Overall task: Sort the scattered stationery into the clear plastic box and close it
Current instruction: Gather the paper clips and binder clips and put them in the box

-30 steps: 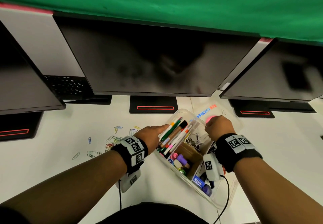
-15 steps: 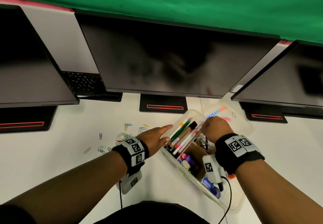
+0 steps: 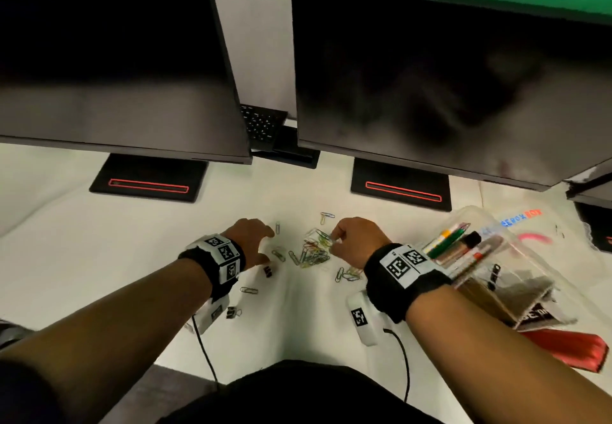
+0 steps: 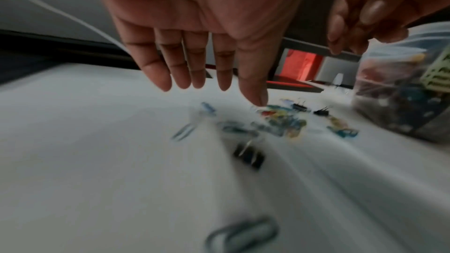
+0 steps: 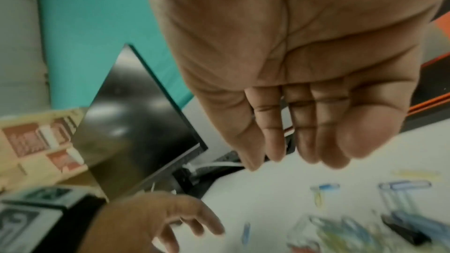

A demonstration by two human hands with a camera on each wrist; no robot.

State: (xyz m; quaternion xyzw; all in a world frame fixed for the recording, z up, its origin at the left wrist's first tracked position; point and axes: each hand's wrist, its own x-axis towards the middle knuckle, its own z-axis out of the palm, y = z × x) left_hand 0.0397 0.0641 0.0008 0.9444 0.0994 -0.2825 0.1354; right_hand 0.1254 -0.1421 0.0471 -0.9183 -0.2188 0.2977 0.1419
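A heap of coloured paper clips [image 3: 313, 251] lies on the white desk between my hands, with loose clips around it. Black binder clips [image 3: 267, 271] lie near my left wrist. My left hand [image 3: 268, 245] hovers at the heap's left edge, fingers straight and spread, thumb tip down by the clips [image 4: 275, 109], holding nothing. My right hand [image 3: 332, 241] is at the heap's right edge, fingers loosely bent over the clips; in the right wrist view the right hand [image 5: 304, 159] holds nothing. The clear plastic box [image 3: 516, 258] stands open to the right, with pens [image 3: 453, 241] inside.
The box's clear lid [image 3: 530, 225] lies behind the box. Two dark monitors [image 3: 430, 92] overhang the back of the desk on black stands [image 3: 400, 188]. A red object [image 3: 569, 347] lies near the desk's front right. A keyboard [image 3: 261, 122] sits between the monitors.
Both hands left the box and moved left to the heap of paper clips. The head view swung left, so the box now sits at the right.
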